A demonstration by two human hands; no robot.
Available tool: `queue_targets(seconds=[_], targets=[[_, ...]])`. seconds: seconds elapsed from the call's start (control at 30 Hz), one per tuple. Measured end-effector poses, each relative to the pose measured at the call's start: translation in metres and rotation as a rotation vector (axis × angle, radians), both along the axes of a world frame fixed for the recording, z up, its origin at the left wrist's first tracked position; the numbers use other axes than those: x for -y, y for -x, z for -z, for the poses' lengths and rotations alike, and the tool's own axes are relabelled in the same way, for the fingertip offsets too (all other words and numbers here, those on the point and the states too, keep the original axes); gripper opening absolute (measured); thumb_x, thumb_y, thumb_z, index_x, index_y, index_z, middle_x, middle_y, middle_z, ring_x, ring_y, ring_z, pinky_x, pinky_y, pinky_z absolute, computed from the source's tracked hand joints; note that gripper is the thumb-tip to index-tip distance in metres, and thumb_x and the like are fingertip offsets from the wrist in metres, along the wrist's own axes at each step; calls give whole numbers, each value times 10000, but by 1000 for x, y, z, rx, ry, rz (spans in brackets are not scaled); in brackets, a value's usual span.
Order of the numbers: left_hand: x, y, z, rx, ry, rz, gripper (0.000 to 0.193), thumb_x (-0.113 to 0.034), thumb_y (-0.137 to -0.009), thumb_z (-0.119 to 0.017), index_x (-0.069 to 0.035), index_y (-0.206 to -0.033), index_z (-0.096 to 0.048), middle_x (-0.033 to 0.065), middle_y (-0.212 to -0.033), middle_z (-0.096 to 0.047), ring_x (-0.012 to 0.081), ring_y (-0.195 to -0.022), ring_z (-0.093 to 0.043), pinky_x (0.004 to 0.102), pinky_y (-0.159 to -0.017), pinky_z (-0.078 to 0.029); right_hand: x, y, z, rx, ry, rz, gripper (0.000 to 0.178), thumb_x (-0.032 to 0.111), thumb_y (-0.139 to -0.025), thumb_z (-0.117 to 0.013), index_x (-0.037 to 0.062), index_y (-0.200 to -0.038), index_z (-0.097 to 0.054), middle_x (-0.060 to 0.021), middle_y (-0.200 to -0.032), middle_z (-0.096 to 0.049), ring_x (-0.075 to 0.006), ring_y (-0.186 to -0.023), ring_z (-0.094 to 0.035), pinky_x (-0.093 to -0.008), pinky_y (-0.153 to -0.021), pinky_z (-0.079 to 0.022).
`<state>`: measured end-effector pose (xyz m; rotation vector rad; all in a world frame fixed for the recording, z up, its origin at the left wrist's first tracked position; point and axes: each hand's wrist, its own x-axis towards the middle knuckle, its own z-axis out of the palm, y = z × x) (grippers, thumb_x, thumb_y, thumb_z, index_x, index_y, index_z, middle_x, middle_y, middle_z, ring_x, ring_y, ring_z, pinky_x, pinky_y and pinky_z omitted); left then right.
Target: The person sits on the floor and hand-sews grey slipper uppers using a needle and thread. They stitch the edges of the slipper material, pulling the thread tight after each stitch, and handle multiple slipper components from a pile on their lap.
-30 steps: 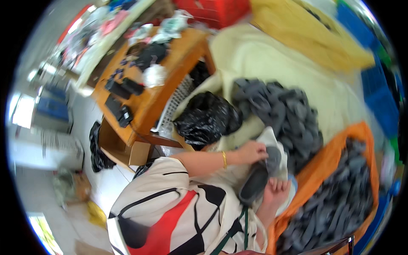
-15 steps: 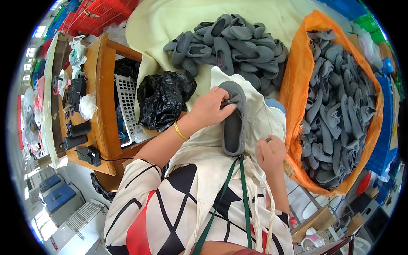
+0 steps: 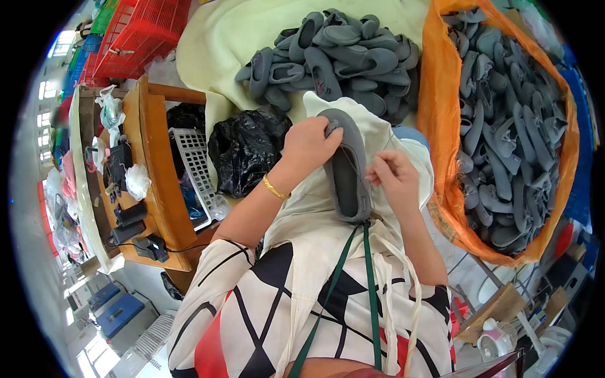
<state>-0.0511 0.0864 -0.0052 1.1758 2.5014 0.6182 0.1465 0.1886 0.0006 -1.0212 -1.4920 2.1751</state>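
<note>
My left hand [image 3: 309, 146] is closed on a grey fabric slipper [image 3: 348, 183], thumb and fingers pinching its upper near the toe end. The slipper lies over my lap on a cream apron [image 3: 302, 217], its opening facing up and its heel toward me. Just right of the slipper's side, my right hand [image 3: 397, 175] is raised with thumb and forefinger pinched together. Whatever sits between those fingertips is too small to make out.
A heap of grey slippers [image 3: 340, 60] lies ahead on a pale yellow cloth [image 3: 211, 47]. To the right stands an orange sack [image 3: 438, 120] full of grey slippers. A black plastic bag [image 3: 246, 148] and a wooden desk [image 3: 157, 183] are at the left.
My right hand has risen and come closer to the slipper's right side, its fingers less curled. The slipper stays in my left hand, tilted slightly. The whole view has shifted a little.
</note>
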Motion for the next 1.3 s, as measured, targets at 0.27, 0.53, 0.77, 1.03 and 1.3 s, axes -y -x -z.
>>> queue_targets(seconds=[0.27,0.53,0.77,1.03,1.3], targets=[[25,0,27,726,-311,-307,215,-164,-857,-720,39,-924,-706,24,-699,-642,64,-631,-562,241,-582,-481,16,45,19,178,-214,-275,136,133,-945,-592,41,-1035,-639,-89,-718,-665,-142,-601,-610,-292,-585,-474],[24,2,26,745,-279,-289,176,-127,-890,-720,38,-945,-700,8,-772,-671,55,-661,-596,220,-601,-512,14,48,26,202,-336,-296,148,117,-903,-597,35,-1011,-655,-152,-728,-658,-228,-598,-624,-339,-604,-487],[24,1,27,736,-289,-285,180,-129,-890,-722,39,-949,-703,11,-774,-674,56,-657,-596,221,-602,-512,12,50,31,204,-375,-307,149,123,-901,-591,31,-1001,-652,-170,-739,-661,-280,-629,-645,-365,-616,-496],[20,7,20,835,-219,-317,239,-188,-877,-702,44,-821,-680,28,-645,-631,72,-567,-567,250,-519,-469,25,53,50,142,-819,-234,58,121,-957,-576,85,-1003,-575,-170,-765,-655,-370,-656,-650,-440,-572,-490],[22,13,19,946,-156,-307,155,-173,-915,-676,-38,-839,-664,-31,-723,-617,37,-588,-531,208,-543,-465,19,61,52,204,-966,-310,74,125,-959,-591,114,-1030,-577,-169,-798,-664,-394,-719,-655,-469,-581,-494]])
